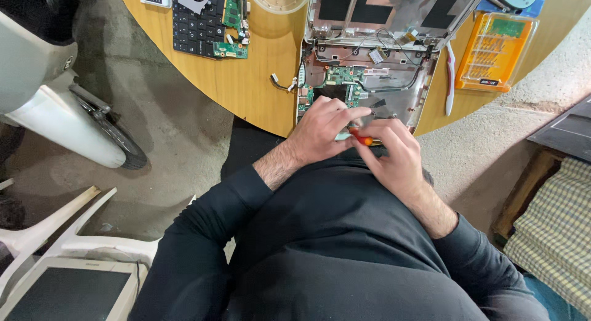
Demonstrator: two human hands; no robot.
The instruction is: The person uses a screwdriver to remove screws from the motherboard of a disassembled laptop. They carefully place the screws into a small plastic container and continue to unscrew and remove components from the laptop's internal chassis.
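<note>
Though mostly hidden, screwdriver [361, 138] crosswise.

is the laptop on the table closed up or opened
Opened: the laptop has its cover off, with green circuit board and wires exposed.

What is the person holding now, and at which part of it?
The right hand grips a small screwdriver by its red-orange handle; the left hand steadies it.

An opened laptop base [369, 87] lies at the near edge of the round wooden tabletop [246, 81], upper middle of the frame, its cover off, a green circuit board and loose wires exposed. A small screwdriver [362, 138] with a red-orange handle lies nearly level just below it, at centre frame.
</note>
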